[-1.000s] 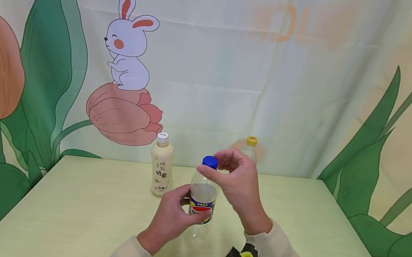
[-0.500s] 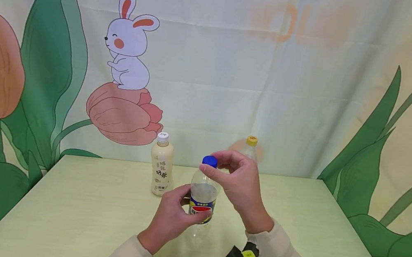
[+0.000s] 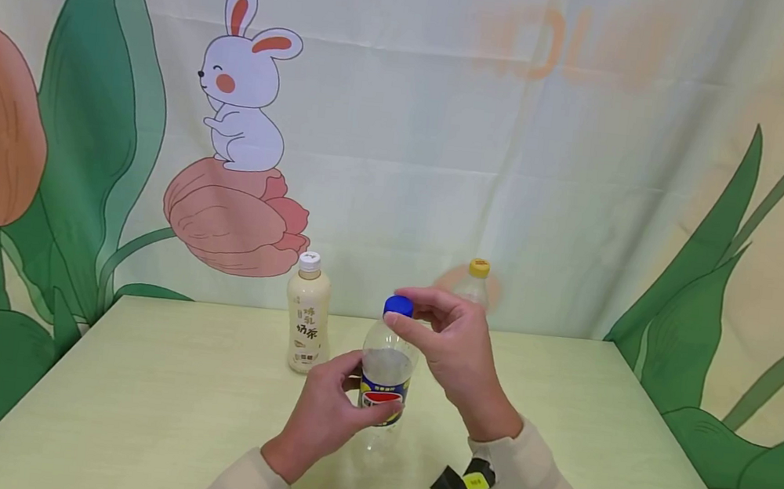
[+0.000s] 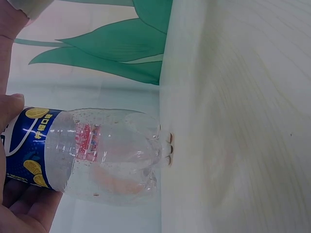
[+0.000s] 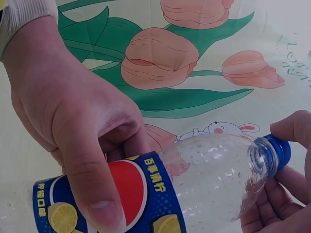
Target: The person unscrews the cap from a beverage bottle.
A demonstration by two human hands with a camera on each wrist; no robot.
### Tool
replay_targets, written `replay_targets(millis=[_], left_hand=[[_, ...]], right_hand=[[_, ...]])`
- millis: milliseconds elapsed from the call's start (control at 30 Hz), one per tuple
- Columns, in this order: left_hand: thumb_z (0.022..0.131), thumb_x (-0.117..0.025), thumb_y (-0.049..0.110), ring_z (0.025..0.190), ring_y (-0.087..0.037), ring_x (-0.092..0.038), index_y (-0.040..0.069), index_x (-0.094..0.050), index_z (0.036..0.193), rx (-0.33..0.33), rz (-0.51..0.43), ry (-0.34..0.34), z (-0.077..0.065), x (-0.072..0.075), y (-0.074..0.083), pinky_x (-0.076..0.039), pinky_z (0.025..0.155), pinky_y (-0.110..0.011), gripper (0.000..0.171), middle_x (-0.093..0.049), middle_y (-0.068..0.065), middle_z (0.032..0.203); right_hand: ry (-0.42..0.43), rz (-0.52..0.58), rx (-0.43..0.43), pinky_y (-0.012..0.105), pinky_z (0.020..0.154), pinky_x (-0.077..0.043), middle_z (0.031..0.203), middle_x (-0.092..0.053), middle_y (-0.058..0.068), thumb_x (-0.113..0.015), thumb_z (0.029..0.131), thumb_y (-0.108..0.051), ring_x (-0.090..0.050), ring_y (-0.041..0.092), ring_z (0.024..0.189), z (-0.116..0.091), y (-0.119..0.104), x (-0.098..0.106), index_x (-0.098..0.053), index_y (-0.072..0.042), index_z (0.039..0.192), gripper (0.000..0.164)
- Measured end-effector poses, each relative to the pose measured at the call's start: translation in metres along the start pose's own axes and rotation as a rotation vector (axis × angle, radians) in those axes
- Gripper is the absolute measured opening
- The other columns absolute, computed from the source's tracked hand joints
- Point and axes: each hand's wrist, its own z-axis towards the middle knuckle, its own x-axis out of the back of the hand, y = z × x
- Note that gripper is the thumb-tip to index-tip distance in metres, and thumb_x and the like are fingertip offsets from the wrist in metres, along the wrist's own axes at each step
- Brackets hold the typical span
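Observation:
A clear plastic soda bottle (image 3: 386, 364) with a blue, lemon-printed label (image 5: 158, 194) stands upright in the middle of the table. My left hand (image 3: 328, 405) grips it around the label, thumb across the front. At the top, thumb and fingers of my right hand (image 3: 461, 351) pinch the blue cap (image 3: 399, 306), which sits on the bottle's neck. Water drops cling inside the clear wall (image 4: 112, 155); the left wrist view shows its base right at the tabletop. The right hand's fingers behind the cap are partly hidden in the head view.
A cream-coloured milk tea bottle (image 3: 306, 321) with a white cap stands behind and to the left. Beyond my right hand is another bottle with a yellow cap (image 3: 479, 268), mostly hidden. A printed curtain (image 3: 390, 118) hangs behind the pale table (image 3: 156, 411).
My right thumb has slid a little rightward along the front of the cap while the fingertips behind have shifted left. The left hand and bottle have barely moved.

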Motion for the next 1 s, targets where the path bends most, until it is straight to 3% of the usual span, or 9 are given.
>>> replay_targets(millis=[167,500,700,833,1000], left_hand=[[0.066,-0.082,0.046,0.092,-0.005,-0.065,0.03,-0.06,0.114,0.004,0.001,-0.003,-0.0004,0.0001,0.0001,-0.055,0.082,-0.022,0.056,-0.066,0.014,0.105],[0.065,-0.083,0.045,0.092,-0.005,-0.065,0.03,-0.06,0.114,0.009,0.001,-0.004,-0.0007,0.0004,0.002,-0.055,0.083,-0.025,0.056,-0.066,0.014,0.106],[0.066,-0.082,0.045,0.093,-0.006,-0.065,0.028,-0.059,0.116,-0.001,0.004,-0.006,-0.0007,-0.0003,0.001,-0.054,0.083,-0.022,0.057,-0.065,0.013,0.107],[0.066,-0.082,0.044,0.092,-0.006,-0.065,0.029,-0.06,0.115,-0.007,0.0,0.001,-0.0007,-0.0007,0.001,-0.055,0.083,-0.023,0.056,-0.066,0.013,0.106],[0.066,-0.083,0.044,0.092,-0.004,-0.065,0.031,-0.06,0.114,0.0,0.001,-0.003,-0.0007,-0.0009,0.0009,-0.055,0.083,-0.023,0.054,-0.066,0.014,0.105]], right_hand=[[-0.036,0.019,0.003,0.042,0.094,-0.046,0.103,-0.065,0.006,-0.074,0.082,-0.028,-0.06,0.025,0.097,-0.0002,0.0006,0.0011,-0.069,-0.015,0.11,0.032],[-0.112,0.089,-0.006,0.031,0.083,-0.053,0.108,-0.063,0.01,-0.07,0.085,-0.019,-0.06,0.026,0.096,0.0022,0.0013,0.0041,-0.068,-0.011,0.113,0.029],[-0.122,0.087,-0.017,0.032,0.085,-0.052,0.11,-0.063,0.009,-0.07,0.086,-0.02,-0.058,0.027,0.1,0.001,0.0006,0.0044,-0.066,-0.013,0.117,0.032],[-0.105,0.055,-0.006,0.037,0.088,-0.05,0.111,-0.064,0.008,-0.074,0.082,-0.022,-0.058,0.026,0.101,0.0002,-0.0004,0.0033,-0.063,-0.016,0.119,0.039],[0.01,-0.061,-0.03,0.039,0.084,-0.051,0.1,-0.066,0.002,-0.082,0.071,-0.035,-0.062,0.023,0.093,-0.0009,-0.0021,-0.0012,-0.064,-0.018,0.108,0.045]])
